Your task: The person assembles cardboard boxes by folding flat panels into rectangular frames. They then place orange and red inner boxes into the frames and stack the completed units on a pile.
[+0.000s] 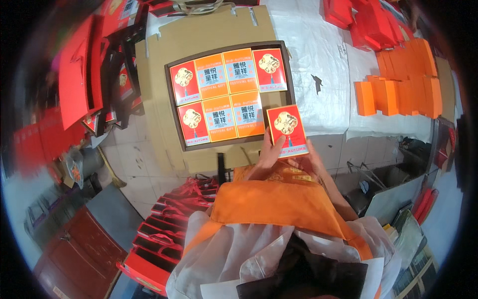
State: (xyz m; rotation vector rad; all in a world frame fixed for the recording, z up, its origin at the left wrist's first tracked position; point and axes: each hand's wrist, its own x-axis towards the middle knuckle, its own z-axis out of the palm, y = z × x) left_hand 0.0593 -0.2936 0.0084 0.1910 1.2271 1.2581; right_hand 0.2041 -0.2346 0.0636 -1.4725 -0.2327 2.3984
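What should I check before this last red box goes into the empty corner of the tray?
1. Grip on the small red box: ok, left hand and right hand both hold its lower edge.
2. Free slot: ok, the lower right corner of the dark tray is open, beside the orange boxes.
3. Box facing: ok, its printed face is up, like the red boxes already in place.
4. Box alignment: not ok, it is tilted against the tray's rows.
5. Neighbours seated flat: cannot tell from this view.
6. Tray support: ok, it rests on the brown cardboard.
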